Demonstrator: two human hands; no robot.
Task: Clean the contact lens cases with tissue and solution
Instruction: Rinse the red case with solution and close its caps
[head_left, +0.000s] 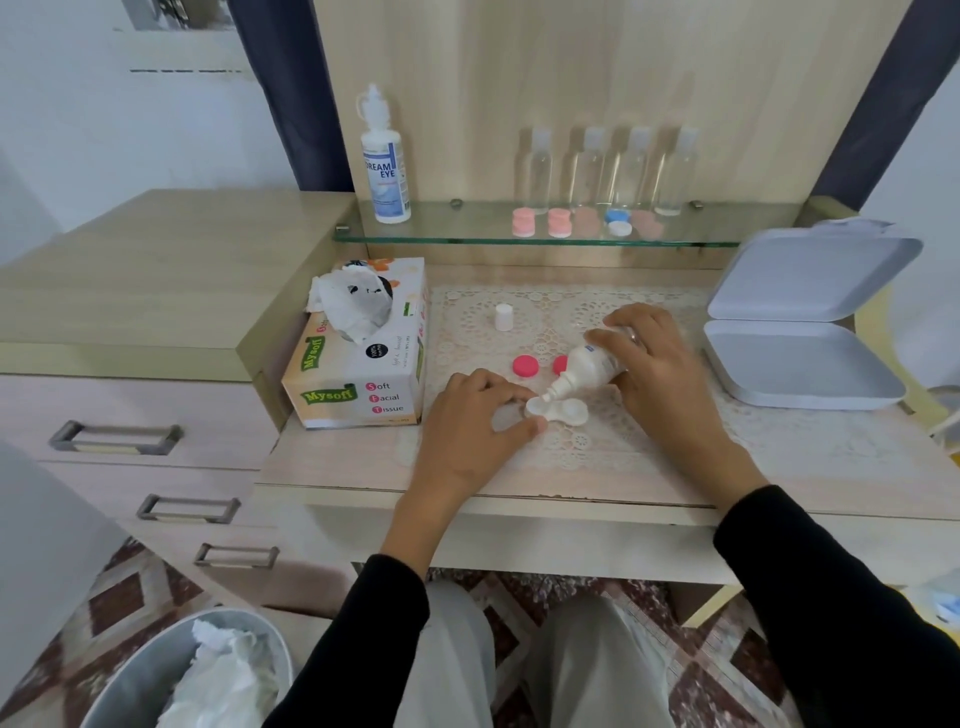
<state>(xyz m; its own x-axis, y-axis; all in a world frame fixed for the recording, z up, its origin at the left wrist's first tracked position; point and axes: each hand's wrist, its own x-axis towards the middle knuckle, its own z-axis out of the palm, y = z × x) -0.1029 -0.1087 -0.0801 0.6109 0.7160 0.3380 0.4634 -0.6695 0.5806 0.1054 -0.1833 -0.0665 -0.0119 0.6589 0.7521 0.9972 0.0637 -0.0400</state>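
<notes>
Clamping the solution bottle, right grip tilts it over lens case pinched by left grip.

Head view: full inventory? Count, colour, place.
mat: 1, white lace, desk
case: 1, white, open, mid mat
lids: 2, pink, behind case
small bottle: 1, white, tilted, nozzle over case
cap: 1, white, back of mat
tissue box: 1, beige, left of mat
big bottle: 1, white-blue, shelf left
clear bottles: 4, shelf
shelf cases: about 5, mostly pink, one blue-white
box: 1, grey, open, right
bin: 1, grey, floor left, tissue inside
left hand: holds case
right hand: grips small bottle
</notes>
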